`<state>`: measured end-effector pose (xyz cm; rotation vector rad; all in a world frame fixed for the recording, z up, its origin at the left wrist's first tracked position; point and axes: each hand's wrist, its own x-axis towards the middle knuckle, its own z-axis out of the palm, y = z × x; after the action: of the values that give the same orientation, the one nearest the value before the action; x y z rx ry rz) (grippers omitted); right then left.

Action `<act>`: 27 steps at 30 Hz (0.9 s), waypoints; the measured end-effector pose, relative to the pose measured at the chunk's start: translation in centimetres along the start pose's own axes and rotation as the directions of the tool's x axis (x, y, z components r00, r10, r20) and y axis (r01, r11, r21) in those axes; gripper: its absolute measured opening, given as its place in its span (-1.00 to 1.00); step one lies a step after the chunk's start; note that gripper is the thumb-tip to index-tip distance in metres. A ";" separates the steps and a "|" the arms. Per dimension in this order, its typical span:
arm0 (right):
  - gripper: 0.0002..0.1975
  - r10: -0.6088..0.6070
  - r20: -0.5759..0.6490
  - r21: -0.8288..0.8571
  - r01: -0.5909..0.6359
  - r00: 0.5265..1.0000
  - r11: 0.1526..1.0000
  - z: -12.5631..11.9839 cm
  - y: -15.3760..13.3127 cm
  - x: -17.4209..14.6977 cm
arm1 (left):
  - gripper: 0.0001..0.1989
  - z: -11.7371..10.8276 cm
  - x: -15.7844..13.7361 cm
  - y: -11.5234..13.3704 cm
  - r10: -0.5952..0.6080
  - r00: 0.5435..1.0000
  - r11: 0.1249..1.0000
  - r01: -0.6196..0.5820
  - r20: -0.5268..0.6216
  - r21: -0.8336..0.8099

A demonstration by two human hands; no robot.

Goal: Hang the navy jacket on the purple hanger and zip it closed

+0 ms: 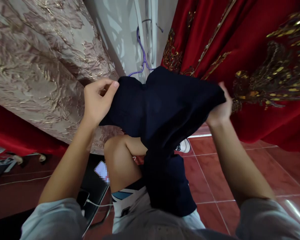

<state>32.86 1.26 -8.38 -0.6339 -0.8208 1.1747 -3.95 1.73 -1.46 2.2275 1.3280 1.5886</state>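
A dark navy piece of clothing (pixel 162 103) is stretched out between my two hands, its lower part hanging down over my lap. I cannot make out what kind of garment it is. My left hand (pixel 99 98) pinches its upper left edge between thumb and fingers. At the other end, my right hand (pixel 221 106) grips the right edge, with some fingers behind the cloth and slightly blurred. Just beyond the cloth's top edge a purple hanger (pixel 143 63) shows; whether it touches the cloth, I cannot tell.
Pale pink embossed fabric (pixel 52 66) hangs at the left, red fabric with gold sequins (pixel 252 123) at the right. A lit phone (pixel 102 170) lies on a black surface beside my knee, near a white cable (pixel 98 204). Red tiles (pixel 205 180) cover the floor.
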 end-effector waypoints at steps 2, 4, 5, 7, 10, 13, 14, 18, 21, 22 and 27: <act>-0.49 -0.100 0.004 0.060 0.100 0.995 0.993 0.6 -1.9 0.9 | -0.61 0.2 0.2 1.0 0.018 0.999 0.998 -0.020 0.038 0.057; -0.55 -0.220 -0.002 0.058 0.220 0.975 0.974 2.3 -3.5 1.6 | -0.62 0.8 0.8 1.5 0.024 0.997 0.995 -0.030 0.067 0.098; -0.57 -0.248 -0.003 0.051 0.248 0.969 0.967 3.4 -4.1 1.7 | -0.65 1.1 1.1 1.4 0.025 0.997 0.994 -0.032 0.070 0.104; -0.57 -0.222 0.007 0.042 0.221 0.975 0.974 5.4 -4.8 1.3 | -0.73 1.5 1.7 0.6 0.024 0.998 0.995 -0.029 0.052 0.099; -0.60 -0.064 0.129 -0.043 0.070 0.989 0.997 6.5 -4.4 -0.4 | -0.84 1.5 1.8 -1.3 0.011 0.999 0.995 -0.015 0.040 0.097; -0.50 0.210 0.435 -0.324 -0.065 0.876 0.944 5.3 -2.6 -2.1 | -0.87 0.5 0.7 -2.2 0.041 0.995 0.999 -0.041 0.096 0.003; -0.49 0.267 0.496 -0.431 -0.033 0.826 0.902 4.8 -1.8 -2.4 | -0.83 0.0 0.2 -2.1 0.069 0.987 0.996 -0.061 0.145 -0.060; -0.58 0.122 0.585 -0.687 0.410 0.802 0.599 4.1 2.4 -3.3 | -0.51 -1.1 -1.5 0.7 0.226 0.892 0.943 -0.099 0.392 -0.317; -0.02 -0.043 0.707 -0.661 0.681 0.706 0.315 5.3 5.4 -4.2 | -0.42 -0.3 -2.2 3.5 0.235 0.855 0.888 0.005 0.463 -0.461; 0.10 -0.090 0.735 -0.638 0.730 0.672 0.245 5.8 6.2 -4.6 | -0.41 0.2 -2.4 4.3 0.224 0.850 0.863 0.054 0.477 -0.503; 0.05 -0.271 0.819 -0.491 0.862 0.505 0.123 5.8 8.8 -5.3 | -0.48 2.7 -3.8 6.0 0.119 0.814 0.779 0.279 0.569 -0.561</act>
<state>22.47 -1.35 -13.26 -0.6568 -2.0969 -0.0845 1.41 -3.58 -2.25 1.9246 0.5850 0.9601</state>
